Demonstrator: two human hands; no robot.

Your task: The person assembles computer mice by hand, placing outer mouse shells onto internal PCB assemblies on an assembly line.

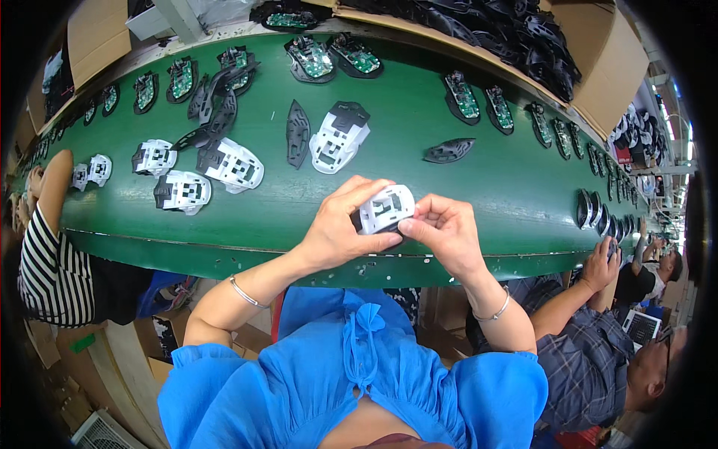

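Note:
Just above the near edge of the green bench, a white computer mouse shell [389,207] with cut-outs is gripped in my left hand [340,223], thumb along its lower side and fingers behind. My right hand [446,230] pinches at the shell's right lower edge with thumb and forefinger. Whether a small part sits between those fingertips is hidden. Beyond my hands lie a white and black mouse shell [340,138] and a curved black side piece [298,135]. Another black side piece [449,150] rests to the right, apart from both hands.
More white shells [238,166] and a pile of black side pieces [217,112] lie left. Mouse bases with green circuit boards [310,58] line the bench's far side. A carton [609,63] of black parts stands behind. Co-workers sit left [56,262] and right [576,337].

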